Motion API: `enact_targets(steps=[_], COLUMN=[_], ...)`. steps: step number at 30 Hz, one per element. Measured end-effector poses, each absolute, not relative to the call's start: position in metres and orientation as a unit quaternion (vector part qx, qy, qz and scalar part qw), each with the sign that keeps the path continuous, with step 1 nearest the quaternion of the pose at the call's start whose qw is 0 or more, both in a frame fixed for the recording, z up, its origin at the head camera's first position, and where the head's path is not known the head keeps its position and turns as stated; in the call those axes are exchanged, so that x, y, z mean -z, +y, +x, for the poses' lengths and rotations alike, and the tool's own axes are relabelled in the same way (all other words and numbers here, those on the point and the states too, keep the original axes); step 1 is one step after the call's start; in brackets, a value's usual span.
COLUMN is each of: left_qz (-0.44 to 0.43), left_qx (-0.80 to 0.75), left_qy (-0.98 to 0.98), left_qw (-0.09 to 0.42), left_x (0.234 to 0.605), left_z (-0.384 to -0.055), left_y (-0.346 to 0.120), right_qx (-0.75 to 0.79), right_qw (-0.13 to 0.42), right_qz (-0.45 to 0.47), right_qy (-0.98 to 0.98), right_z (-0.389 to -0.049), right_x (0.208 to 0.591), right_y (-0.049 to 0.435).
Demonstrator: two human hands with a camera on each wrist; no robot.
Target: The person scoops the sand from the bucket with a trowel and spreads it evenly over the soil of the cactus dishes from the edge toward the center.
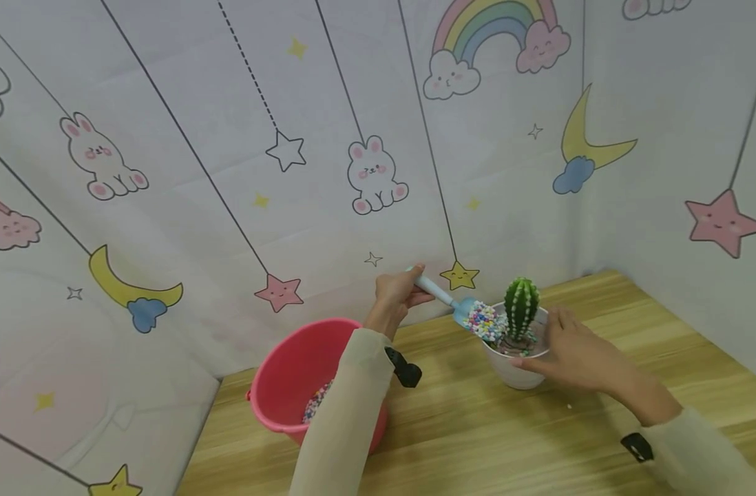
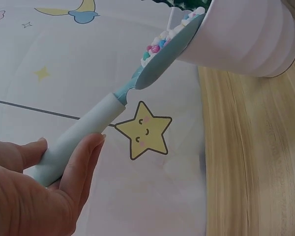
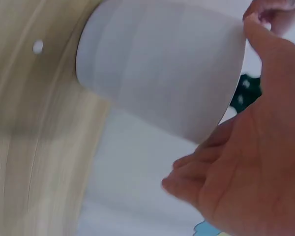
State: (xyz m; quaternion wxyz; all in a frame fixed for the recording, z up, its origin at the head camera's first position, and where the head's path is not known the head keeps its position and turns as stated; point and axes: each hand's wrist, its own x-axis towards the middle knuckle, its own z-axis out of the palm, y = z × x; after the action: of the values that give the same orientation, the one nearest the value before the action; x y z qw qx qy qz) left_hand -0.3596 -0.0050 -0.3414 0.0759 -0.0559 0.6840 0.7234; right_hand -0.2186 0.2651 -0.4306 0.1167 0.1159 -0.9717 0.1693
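Note:
The left hand (image 1: pixel 398 295) holds a small light-blue trowel (image 1: pixel 438 292) by its handle, pinched between thumb and fingers in the left wrist view. Multicoloured pebbles (image 1: pixel 485 321) heap on the trowel's blade, which slopes down over the near-left rim of a white flowerpot (image 1: pixel 516 372). A green cactus (image 1: pixel 522 303) stands upright in that pot, with brownish soil and some pebbles around its base. At the pot's right side, the right hand (image 1: pixel 582 355) grips the rim, thumb at the front and fingers toward the back, as the right wrist view (image 3: pixel 250 162) also shows.
A pink bucket (image 1: pixel 294 368) with more pebbles (image 1: pixel 316 403) inside stands left of the pot, partly hidden by the left sleeve. One small white pebble (image 3: pixel 38 46) lies on the wooden table (image 1: pixel 452 427). Printed cloth (image 1: pixel 217 227) hangs behind.

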Motion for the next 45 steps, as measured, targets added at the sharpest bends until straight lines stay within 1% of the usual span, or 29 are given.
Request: enact_targets(steps=[2, 6, 9, 14, 21, 26, 33, 38, 45], left_qz=[-0.053, -0.054, -0.055, -0.050, -0.040, -0.038, -0.031, -0.023, -0.016], left_qx=[-0.723, -0.720, -0.719, -0.717, -0.715, -0.713, -0.710, -0.710, -0.707], left_qy=[0.685, 0.688, 0.690, 0.693, 0.696, 0.699, 0.703, 0.703, 0.707], left_qw=[0.074, 0.072, 0.068, 0.054, 0.047, 0.042, 0.034, 0.034, 0.022], left_x=[0.3414, 0.3410, 0.3399, 0.3383, 0.3382, 0.3384, 0.3378, 0.3360, 0.3317], left_z=[-0.3587, -0.3573, -0.3567, -0.3563, -0.3533, -0.3522, -0.3524, -0.3514, -0.3514], left_y=[-0.0047, -0.0046, -0.0045, -0.0035, -0.0035, -0.0030, -0.0029, -0.0031, -0.0051], right_qx=[-0.188, -0.229, -0.230, -0.210, -0.222, -0.217, -0.177, -0.209, -0.184], right_qw=[0.115, 0.068, 0.051, 0.076, 0.064, 0.065, 0.092, 0.085, 0.075], right_qz=[0.131, 0.129, 0.117, 0.112, 0.107, 0.104, 0.111, 0.127, 0.106], right_qy=[-0.967, -0.962, -0.965, -0.968, -0.967, -0.968, -0.974, -0.966, -0.974], right_z=[-0.2207, -0.2240, -0.2250, -0.2259, -0.2235, -0.2211, -0.2205, -0.2244, -0.2249], right_x=[0.4288, 0.4298, 0.4327, 0.4344, 0.4352, 0.4359, 0.4338, 0.4312, 0.4345], right_y=[0.2694, 0.2752, 0.2757, 0.2729, 0.2693, 0.2685, 0.2669, 0.2733, 0.2697])
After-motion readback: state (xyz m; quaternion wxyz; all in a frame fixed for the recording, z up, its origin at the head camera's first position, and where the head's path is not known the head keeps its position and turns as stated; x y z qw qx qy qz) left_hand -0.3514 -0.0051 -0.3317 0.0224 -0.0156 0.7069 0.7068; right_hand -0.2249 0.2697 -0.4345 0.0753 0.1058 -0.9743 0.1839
